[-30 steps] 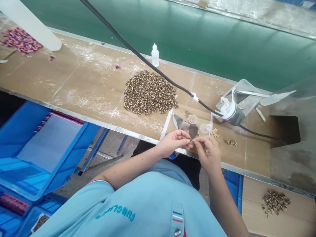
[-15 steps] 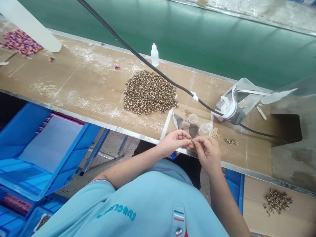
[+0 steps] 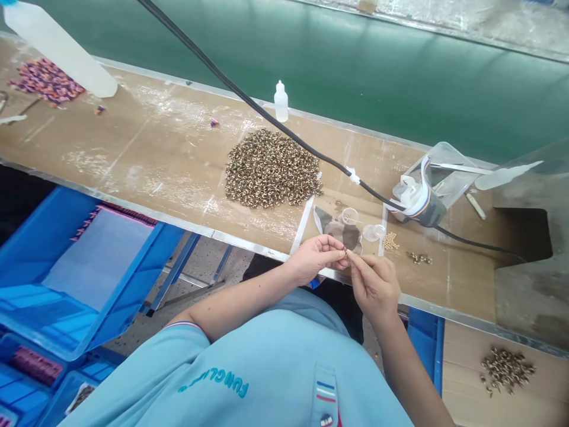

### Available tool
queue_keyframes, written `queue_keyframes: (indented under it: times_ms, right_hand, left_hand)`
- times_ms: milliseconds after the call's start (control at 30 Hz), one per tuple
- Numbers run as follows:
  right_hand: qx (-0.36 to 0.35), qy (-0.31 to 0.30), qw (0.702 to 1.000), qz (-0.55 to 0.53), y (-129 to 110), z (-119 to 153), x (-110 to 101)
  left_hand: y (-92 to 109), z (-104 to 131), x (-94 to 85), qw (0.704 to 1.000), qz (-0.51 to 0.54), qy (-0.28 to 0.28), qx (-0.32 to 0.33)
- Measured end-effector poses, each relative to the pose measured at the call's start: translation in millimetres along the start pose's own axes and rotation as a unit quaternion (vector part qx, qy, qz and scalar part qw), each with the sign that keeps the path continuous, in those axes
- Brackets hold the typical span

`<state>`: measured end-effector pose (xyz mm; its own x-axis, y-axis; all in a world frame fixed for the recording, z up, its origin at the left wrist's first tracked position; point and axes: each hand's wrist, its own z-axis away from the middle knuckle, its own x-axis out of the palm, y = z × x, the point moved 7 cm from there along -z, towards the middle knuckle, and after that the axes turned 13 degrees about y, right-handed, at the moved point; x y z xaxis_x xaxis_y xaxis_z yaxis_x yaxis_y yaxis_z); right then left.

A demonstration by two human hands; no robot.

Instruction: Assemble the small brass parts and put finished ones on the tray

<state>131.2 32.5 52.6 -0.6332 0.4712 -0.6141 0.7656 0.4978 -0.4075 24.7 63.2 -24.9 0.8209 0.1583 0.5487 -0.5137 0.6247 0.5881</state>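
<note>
My left hand (image 3: 313,260) is closed in a pinch on a small brown-and-gold piece (image 3: 345,251) at the table's front edge. From the other side my right hand (image 3: 377,283) meets it, its fingers pressed together at the piece; whatever lies between those fingertips is too small to make out. Just beyond the hands are a small round clear cup (image 3: 349,216) with a thin stick across it and a clear lid-like disc (image 3: 372,232). Tiny pale beads (image 3: 390,241) and a few brown-and-gold pieces (image 3: 419,258) lie to the right.
A large heap of brown-and-gold pieces (image 3: 273,169) covers the middle of the table. Behind it stands a small white dropper bottle (image 3: 281,102). A black cable (image 3: 249,101) crosses overhead to a strapped device (image 3: 429,207). Blue bins (image 3: 120,296) stand at the lower left.
My right hand's fingers have drawn closer together and straightened at the piece. My left hand keeps its pinch. The whole view has shifted slightly.
</note>
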Motion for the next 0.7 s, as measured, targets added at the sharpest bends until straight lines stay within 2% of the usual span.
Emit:
queue_keyframes:
  times_ms: [167,400,700]
  right_hand:
    - [0.004,0.003,1.0,-0.014,1.6,0.6,0.2]
    - [0.117,0.028,0.992,-0.036,11.2,5.7,-3.4]
    - [0.044,0.01,0.998,-0.042,2.6,8.8,1.6]
  left_hand:
    - [0.3,0.5,-0.7,1.0,-0.007,-0.004,0.009]
    - [-0.5,1.6,-0.4,1.0,-0.015,-0.001,0.011]
    - [2.1,0.9,-0.4,0.999,-0.027,-0.015,0.038]
